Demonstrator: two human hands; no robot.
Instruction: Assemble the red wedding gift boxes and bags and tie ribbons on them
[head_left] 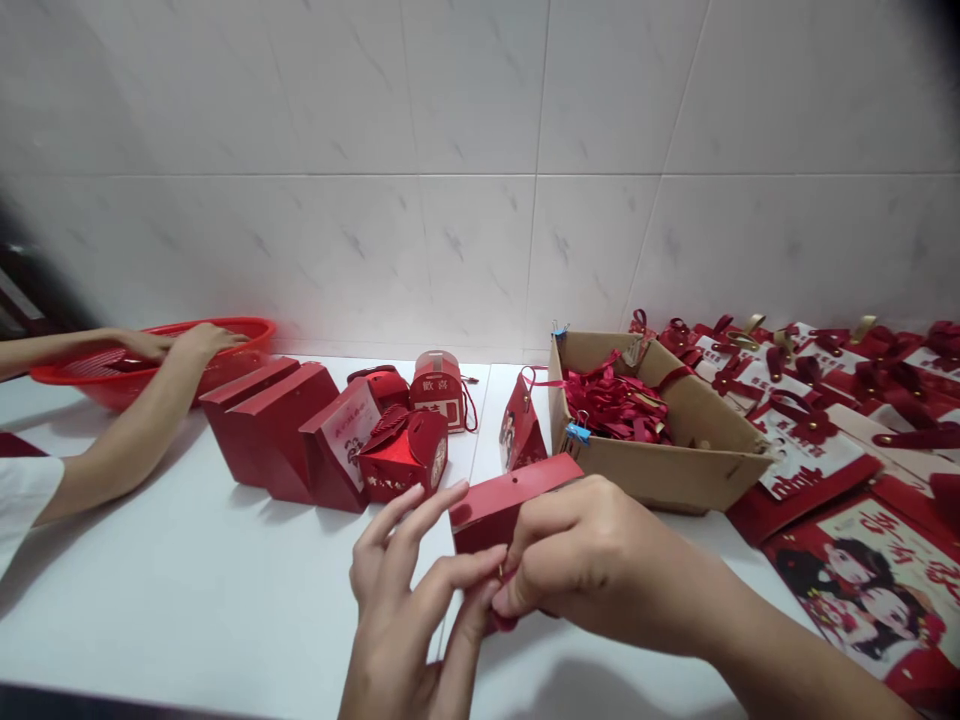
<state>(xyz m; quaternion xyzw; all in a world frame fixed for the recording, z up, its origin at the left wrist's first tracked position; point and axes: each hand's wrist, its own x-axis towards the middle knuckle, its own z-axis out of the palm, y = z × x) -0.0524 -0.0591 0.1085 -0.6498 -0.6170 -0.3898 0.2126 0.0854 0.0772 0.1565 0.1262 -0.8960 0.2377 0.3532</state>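
Note:
My left hand (420, 600) pinches with thumb and index finger while its other fingers spread upward. Against it, my right hand (585, 560) is closed on a short piece of dark red ribbon (505, 624), whose curved end shows below the fingertips. A tiny gold-coloured bit glints between the two hands; its shape is too small to make out. Just behind the fingers stands a red gift box (517, 490) with a small hole in its top strip. My right hand covers part of this box.
A cardboard box (660, 470) of red ribbons (615, 400) stands behind right, with many red gift bags (877, 560) beyond. Finished-looking red boxes (285, 440) line the middle left. Another person's hands (202, 340) reach into a red plastic basket (82, 372). A tiled wall closes the back.

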